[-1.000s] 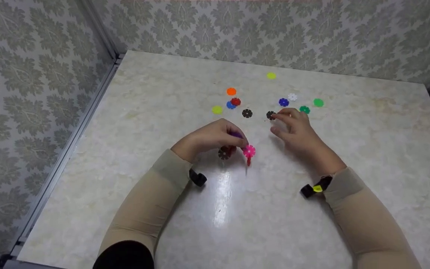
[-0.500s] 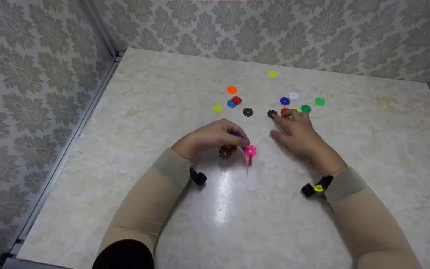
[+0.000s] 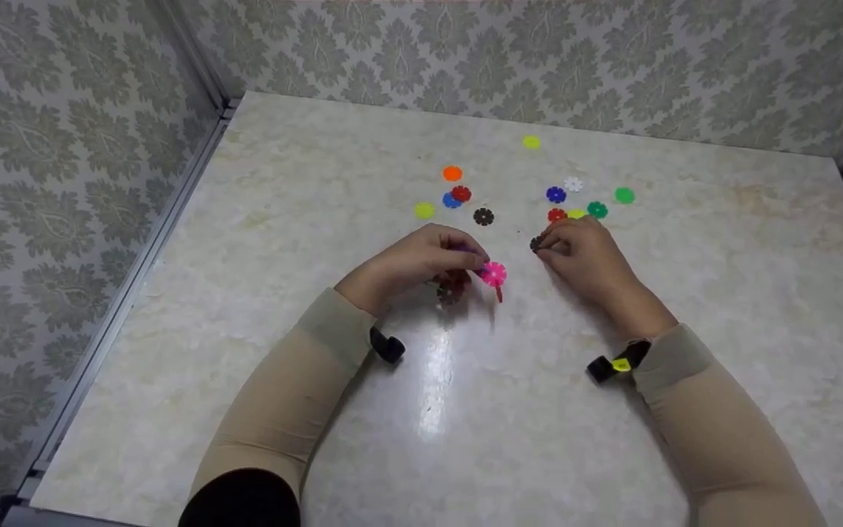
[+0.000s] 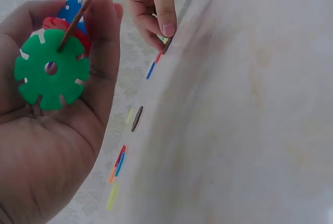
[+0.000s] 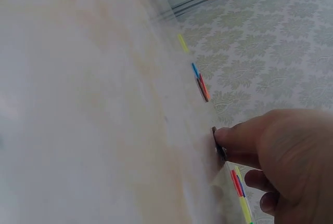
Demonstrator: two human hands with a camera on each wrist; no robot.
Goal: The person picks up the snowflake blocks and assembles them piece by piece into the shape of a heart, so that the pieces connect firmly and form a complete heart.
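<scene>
My left hand [image 3: 425,256] grips a cluster of joined, notched plastic discs above the table. A pink disc [image 3: 494,274] juts out past its fingertips, with a red one hanging edge-on beneath. In the left wrist view a green disc [image 4: 51,73] faces the camera, with a brown disc [image 4: 77,21] slotted in edge-on and red and blue ones behind. Between thumb and index finger, my right hand [image 3: 586,252] pinches a black disc [image 3: 536,244], which stands tilted close to the tabletop. Part of the cluster is hidden by the left hand.
Loose discs lie beyond the hands: a dark one [image 3: 484,217], an orange one [image 3: 452,173], a yellow one [image 3: 424,211], a green one [image 3: 624,195] and several others. Patterned walls border the pale table [image 3: 363,454] behind and at the left.
My right fingertips have closed on the black disc and drawn it toward me, off its earlier spot. The left hand has risen slightly with the cluster still in its grip.
</scene>
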